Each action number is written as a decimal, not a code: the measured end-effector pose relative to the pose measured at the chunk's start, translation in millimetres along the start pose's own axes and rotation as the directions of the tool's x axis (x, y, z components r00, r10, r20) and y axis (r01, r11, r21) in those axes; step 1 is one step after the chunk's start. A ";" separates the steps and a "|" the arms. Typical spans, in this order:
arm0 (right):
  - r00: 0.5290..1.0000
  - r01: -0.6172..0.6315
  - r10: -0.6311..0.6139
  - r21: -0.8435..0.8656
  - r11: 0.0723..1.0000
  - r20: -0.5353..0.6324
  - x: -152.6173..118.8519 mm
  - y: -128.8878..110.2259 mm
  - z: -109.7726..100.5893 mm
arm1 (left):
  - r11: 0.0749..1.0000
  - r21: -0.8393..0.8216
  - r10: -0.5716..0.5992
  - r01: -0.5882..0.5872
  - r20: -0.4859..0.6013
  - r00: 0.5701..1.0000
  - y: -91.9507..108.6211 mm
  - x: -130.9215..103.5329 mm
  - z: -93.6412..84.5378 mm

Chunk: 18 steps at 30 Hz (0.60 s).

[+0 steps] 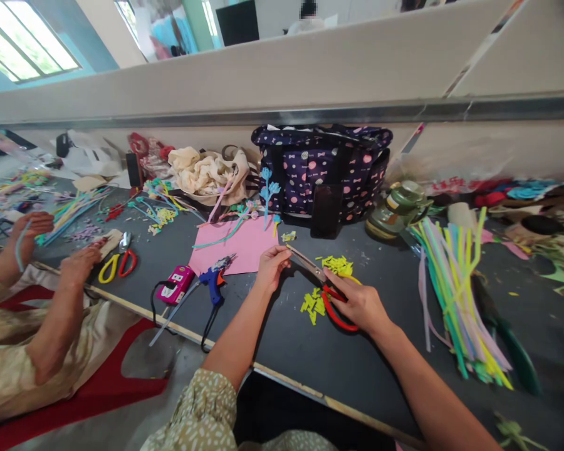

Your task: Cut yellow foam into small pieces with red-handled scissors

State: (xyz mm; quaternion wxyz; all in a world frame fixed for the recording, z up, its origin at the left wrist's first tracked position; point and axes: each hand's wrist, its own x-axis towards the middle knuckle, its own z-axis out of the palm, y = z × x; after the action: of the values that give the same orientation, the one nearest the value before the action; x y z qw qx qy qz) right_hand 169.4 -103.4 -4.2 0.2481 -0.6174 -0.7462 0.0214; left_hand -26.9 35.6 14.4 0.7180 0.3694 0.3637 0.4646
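My right hand (357,304) is closed around the red-handled scissors (333,308), whose blades point up and left. At the blade tips, my left hand (273,266) is closed in a pinch; what its fingers hold is too small to make out. Beneath and beyond the scissors lie two heaps of short yellow cut pieces, one nearer pile (313,305) and one farther pile (338,265). Left of my left hand, a blue glue gun (213,280) rests on the dark table, beside a pink sheet (258,254).
A patterned bag (305,169) stands at the back with a phone (326,212) leaning on it. To its right are a green bottle (397,210) and a bundle of coloured strips (460,300). A co-worker's hands (79,266) work at the left, near other scissors (120,262).
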 end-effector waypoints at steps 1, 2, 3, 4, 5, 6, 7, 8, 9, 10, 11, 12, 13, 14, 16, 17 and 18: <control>1.000 0.002 -0.002 0.006 1.000 0.003 -0.1 0.1 0.0 | 1.000 0.002 -0.002 0.002 0.001 1.000 -0.2 0.1 -0.2; 1.000 0.003 -0.003 0.011 1.000 0.006 -0.3 0.3 0.1 | 1.000 0.000 -0.004 0.004 0.002 1.000 -0.4 0.1 -0.5; 1.000 0.003 -0.003 0.012 1.000 0.010 -0.5 0.4 0.1 | 1.000 -0.005 -0.008 0.008 0.005 1.000 -0.7 0.2 -0.7; 1.000 0.003 -0.003 0.013 1.000 0.014 -0.7 0.5 0.1 | 1.000 -0.011 -0.012 0.012 0.006 1.000 -1.0 0.3 -1.0; 1.000 0.002 -0.003 0.012 1.000 0.018 -0.9 0.7 0.2 | 1.000 -0.016 -0.018 0.018 0.005 1.000 -1.3 0.4 -1.2; 1.000 0.002 -0.002 0.012 1.000 0.021 -1.1 0.9 0.4 | 1.000 -0.021 -0.023 0.023 0.005 1.000 -1.7 0.6 -1.3; 1.000 0.002 -0.002 0.013 1.000 0.023 -1.3 1.1 0.6 | 0.999 -0.025 -0.028 0.028 0.005 1.000 -1.9 0.7 -1.3; 1.000 0.004 -0.004 0.015 1.000 0.026 -1.5 1.4 0.9 | 0.999 -0.025 -0.033 0.033 0.005 0.999 -2.2 0.8 -1.3; 1.000 0.007 -0.008 0.018 1.000 0.030 -1.6 1.8 1.2 | 0.999 -0.025 -0.038 0.038 0.004 0.999 -2.4 0.9 -1.2; 0.999 0.010 -0.011 0.022 1.000 0.034 -1.8 2.2 1.6 | 0.999 -0.026 -0.045 0.045 0.003 0.999 -2.5 1.0 -1.1; 0.999 0.012 -0.013 0.025 1.000 0.039 -2.0 2.6 2.0 | 0.998 -0.027 -0.052 0.052 0.001 0.999 -2.6 1.1 -1.0; 0.999 0.012 -0.013 0.026 1.000 0.045 -2.1 3.0 2.4 | 0.998 -0.027 -0.058 0.058 -0.002 0.998 -2.7 1.2 -1.1; 0.999 0.009 -0.011 0.025 1.000 0.050 -2.2 3.4 2.9 | 0.998 -0.027 -0.063 0.063 -0.004 0.998 -2.9 1.5 -1.2; 0.999 0.004 -0.006 0.024 1.000 0.054 -2.3 3.6 3.3 | 0.998 -0.028 -0.065 0.064 -0.005 0.998 -3.1 1.8 -1.5; 0.999 -0.007 0.006 0.018 1.000 0.050 -2.3 3.7 3.9 | 0.998 -0.030 -0.062 0.062 -0.004 0.998 -3.6 2.6 -2.3; 0.999 -0.011 0.011 0.016 1.000 0.045 -2.1 3.4 3.9 | 0.998 -0.032 -0.060 0.059 -0.004 0.998 -3.8 3.1 -2.7; 0.999 -0.014 0.013 0.014 1.000 0.038 -1.9 3.0 3.8 | 0.998 -0.033 -0.058 0.058 -0.003 0.998 -3.9 3.4 -3.0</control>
State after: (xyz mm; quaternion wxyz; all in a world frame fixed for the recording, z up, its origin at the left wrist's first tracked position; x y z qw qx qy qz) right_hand 170.8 -103.4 -9.2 0.2383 -0.6201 -0.7464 0.0401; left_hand -26.9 38.2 9.0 0.7365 0.3456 0.3681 0.4502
